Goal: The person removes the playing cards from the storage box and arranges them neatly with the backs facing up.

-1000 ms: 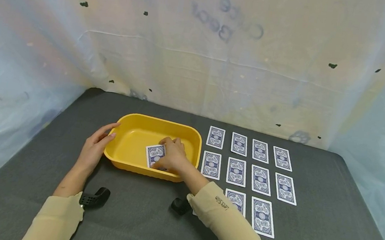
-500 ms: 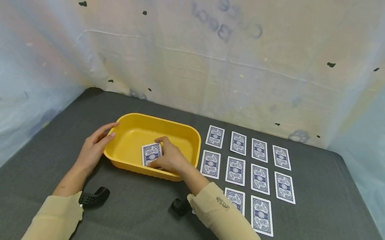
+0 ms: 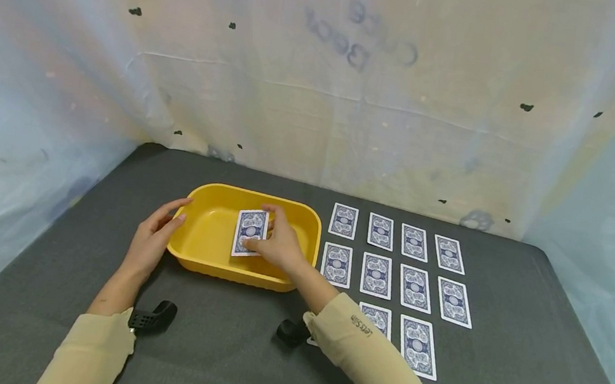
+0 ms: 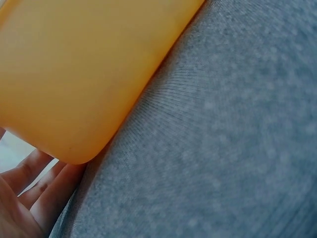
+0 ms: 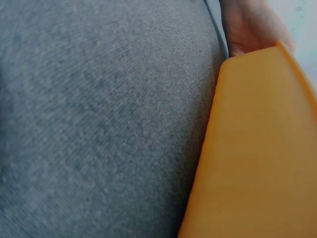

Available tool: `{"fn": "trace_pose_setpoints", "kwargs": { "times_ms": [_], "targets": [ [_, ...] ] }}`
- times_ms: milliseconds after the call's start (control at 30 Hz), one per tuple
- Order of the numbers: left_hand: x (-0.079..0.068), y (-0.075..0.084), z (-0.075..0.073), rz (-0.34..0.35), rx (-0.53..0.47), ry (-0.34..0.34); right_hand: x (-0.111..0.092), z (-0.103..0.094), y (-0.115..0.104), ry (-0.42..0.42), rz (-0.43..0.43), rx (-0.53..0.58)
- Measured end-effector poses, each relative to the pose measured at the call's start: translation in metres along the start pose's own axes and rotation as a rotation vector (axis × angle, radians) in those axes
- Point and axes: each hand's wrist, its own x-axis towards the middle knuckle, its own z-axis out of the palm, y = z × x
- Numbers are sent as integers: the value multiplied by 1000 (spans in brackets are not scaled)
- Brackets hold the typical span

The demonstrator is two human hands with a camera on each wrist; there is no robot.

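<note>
Inside a yellow plastic tub [image 3: 208,221], my right hand [image 3: 281,242] pinches a blue-backed playing card [image 3: 251,227], back up. The thumb lies on the card and the other fingers are partly hidden at its right side. My left hand [image 3: 154,234] rests against the tub's left end, fingertips and thumb at the rim. In the left wrist view its fingers [image 4: 55,193] lie fairly straight along the tub's outer wall [image 4: 74,74]. The right wrist view shows the tub's front wall [image 5: 257,144] with the left hand [image 5: 255,27] past its far end; the right hand is out of frame there.
Right of the tub, several playing cards [image 3: 376,275] lie face down in rows on the dark grey cloth [image 3: 524,347]. The right sleeve [image 3: 372,366] covers part of the nearest row. A pale plastic sheet [image 3: 361,128] hangs behind and at both sides.
My right hand has gathered the card from the tub's front side and raised it toward the tub's middle, turning it more upright in view. The left hand stays at the rim.
</note>
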Motion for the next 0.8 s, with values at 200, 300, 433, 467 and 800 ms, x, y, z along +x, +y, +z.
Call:
{"fn": "trace_pose_setpoints", "kwargs": {
  "times_ms": [200,300,433,467,800],
  "targets": [
    [1,-1,2,0,12,16,-2,-5,-1,17,-7,42],
    [1,-1,2,1,14,22,-3,-8,-1,35,-2,73],
    [0,-2,3,1,17,28,-4,-17,1,56,-20,167],
    [0,-2,3,1,21,29,-5,-19,1,57,-30,190],
    [1,-2,2,-3,39,29,-13,-37,7,117,-62,212]
  ]
}}
